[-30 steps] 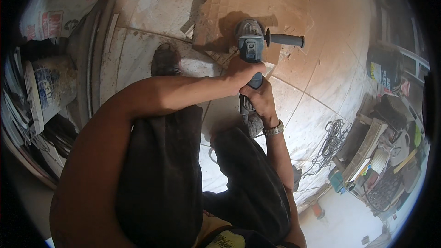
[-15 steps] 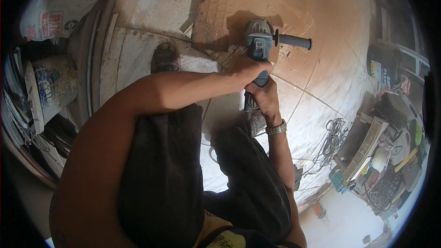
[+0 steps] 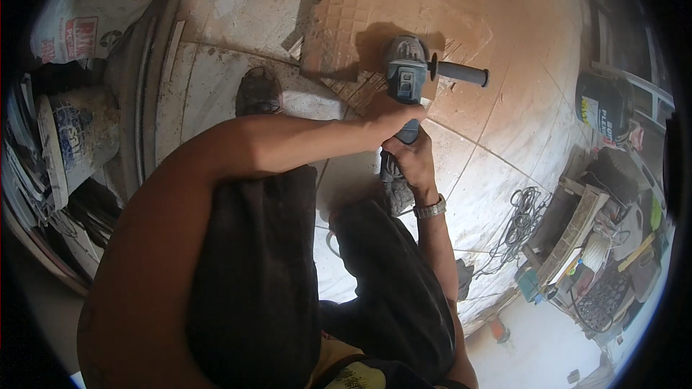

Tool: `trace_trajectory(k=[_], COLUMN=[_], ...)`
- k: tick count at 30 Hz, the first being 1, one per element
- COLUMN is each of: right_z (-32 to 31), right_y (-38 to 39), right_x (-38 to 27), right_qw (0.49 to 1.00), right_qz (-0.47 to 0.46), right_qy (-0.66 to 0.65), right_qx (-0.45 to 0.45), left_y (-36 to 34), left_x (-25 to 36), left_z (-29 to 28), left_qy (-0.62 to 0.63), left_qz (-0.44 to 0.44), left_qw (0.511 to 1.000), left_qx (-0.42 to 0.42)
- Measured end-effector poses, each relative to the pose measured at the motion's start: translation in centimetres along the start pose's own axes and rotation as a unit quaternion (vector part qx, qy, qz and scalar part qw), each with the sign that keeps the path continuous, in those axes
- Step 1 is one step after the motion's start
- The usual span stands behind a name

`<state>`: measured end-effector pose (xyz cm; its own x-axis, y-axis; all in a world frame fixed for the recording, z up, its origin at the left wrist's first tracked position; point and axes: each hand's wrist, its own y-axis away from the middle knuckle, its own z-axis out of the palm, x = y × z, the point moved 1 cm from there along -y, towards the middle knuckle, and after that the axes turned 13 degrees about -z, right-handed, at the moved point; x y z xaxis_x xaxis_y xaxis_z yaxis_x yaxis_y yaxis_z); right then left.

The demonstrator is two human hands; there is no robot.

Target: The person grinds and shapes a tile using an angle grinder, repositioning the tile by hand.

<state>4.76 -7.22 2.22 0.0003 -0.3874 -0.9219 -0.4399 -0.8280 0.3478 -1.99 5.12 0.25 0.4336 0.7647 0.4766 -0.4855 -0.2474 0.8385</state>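
Two bare hands are clamped on one grinder [image 3: 406, 81]: from my remote seat I see the left hand [image 3: 389, 114] round its body and the right hand [image 3: 416, 162] round its rear, both nearer me than the gridded slab [image 3: 337, 21]. The tool's head lies over the slab's near edge — contact I cannot tell. Good control, I judge, wants firm wrists and even pressure. The grinder looks blue-grey, its head dusty — its dark side handle [image 3: 463, 73] jutting sideways, ungripped.

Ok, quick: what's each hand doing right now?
Left hand: closed around the grinder, mid-body.
Right hand: closed on the grinder, at its rear end.
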Motion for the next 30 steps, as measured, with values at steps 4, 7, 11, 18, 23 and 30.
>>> trace_trajectory(k=[4,7,11,18,23,30], right_z=[0.9,1.2,1.2,1.1,-0.2,-0.7], right_y=[-0.2,-0.4,-0.5,-0.6,-0.2,0.4], right_x=[-0.8,-1.0,-0.7,-0.9,0.0,0.5], right_qw=[0.999,0.998,0.998,0.998,0.998,0.999], right_qz=[0.009,0.002,0.004,-0.004,0.029,0.033], right_qy=[0.016,0.029,0.033,0.056,0.051,0.001], right_qx=[-0.032,-0.05,-0.059,-0.034,-0.01,0.033], left_y=[0.0,0.2,0.1,0.0,0.9,-0.8], left_x=[-1.0,-1.4,-1.5,-0.9,0.6,0.1], left_z=[-1.2,-1.7,-2.0,-1.6,-0.1,1.0], left_qy=[0.037,0.053,0.06,0.071,0.014,-0.05], left_qz=[0.016,0.007,0.006,0.009,-0.018,-0.02], left_qw=[0.999,0.998,0.997,0.997,1.0,0.998], left_qx=[0.006,0.044,0.045,0.013,0.008,0.013])
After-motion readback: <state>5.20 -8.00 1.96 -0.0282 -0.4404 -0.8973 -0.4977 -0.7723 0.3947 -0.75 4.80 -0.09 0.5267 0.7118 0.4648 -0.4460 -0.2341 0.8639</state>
